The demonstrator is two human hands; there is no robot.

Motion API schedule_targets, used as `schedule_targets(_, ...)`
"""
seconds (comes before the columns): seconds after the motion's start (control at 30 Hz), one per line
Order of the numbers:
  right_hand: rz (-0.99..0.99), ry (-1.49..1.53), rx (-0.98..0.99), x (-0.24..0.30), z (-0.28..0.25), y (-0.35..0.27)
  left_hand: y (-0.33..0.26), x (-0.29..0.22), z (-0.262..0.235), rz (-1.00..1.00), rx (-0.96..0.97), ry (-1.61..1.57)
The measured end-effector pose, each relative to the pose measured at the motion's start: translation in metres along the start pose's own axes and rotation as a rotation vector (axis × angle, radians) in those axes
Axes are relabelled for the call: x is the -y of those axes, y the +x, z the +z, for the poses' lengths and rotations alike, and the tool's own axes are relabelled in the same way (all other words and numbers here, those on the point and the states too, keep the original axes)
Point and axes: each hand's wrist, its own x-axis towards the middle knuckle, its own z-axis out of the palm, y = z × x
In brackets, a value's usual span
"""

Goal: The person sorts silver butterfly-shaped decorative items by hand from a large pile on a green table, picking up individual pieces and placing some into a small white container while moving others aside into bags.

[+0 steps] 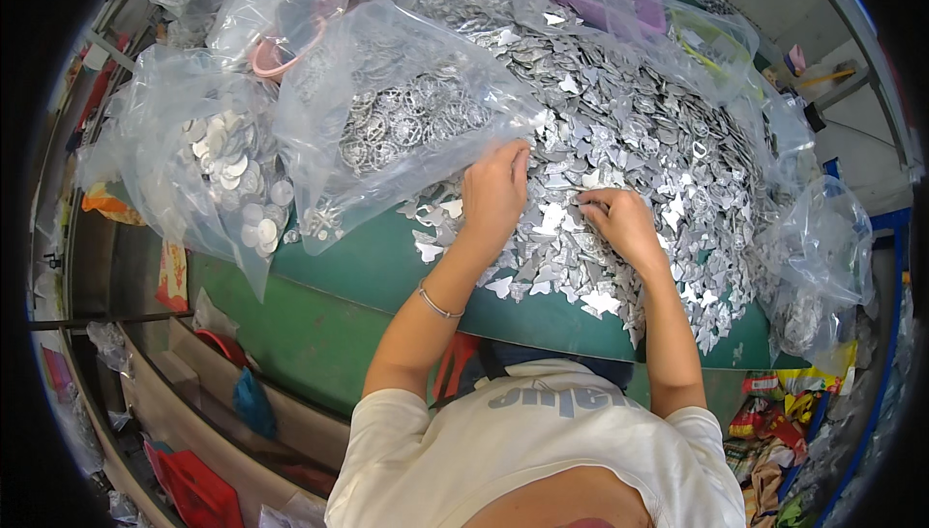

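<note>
A broad heap of small flat silvery metal pieces (pixel 571 267), several of them butterfly-like in outline, covers the green table in front of me. My left hand (pixel 495 191) is at the heap's left side, thumb and forefinger pinched together beside the edge of a clear plastic bag (pixel 334 141). Whatever that pinch holds is too small to tell. To its right, my right hand (pixel 622 223) is closed low over the pieces, its fingertips together among them. I cannot make out what sits between those fingertips. Silvery openwork pieces (pixel 416 120) show through the bag.
Another clear bag (pixel 155 121) with round silvery discs (pixel 232 160) lies at the left. A purple basket (pixel 634 3) and a pink container (pixel 287 51) stand farther back. The green table's edge (pixel 542 339) runs before my body. Colourful packages (pixel 774 422) lie low at right.
</note>
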Motion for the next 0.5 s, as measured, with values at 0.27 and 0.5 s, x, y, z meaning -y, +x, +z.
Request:
schedule_targets(0.27,-0.239,-0.288,-0.116,0.005,0.012,-0.014,0.001,0.001,-0.002,-0.222,0.198,-0.187)
schedule_targets(0.5,-0.075,0.557,-0.414,-0.030,0.015,-0.008,-0.005,0.008,0.003,-0.028,0.358,-0.134)
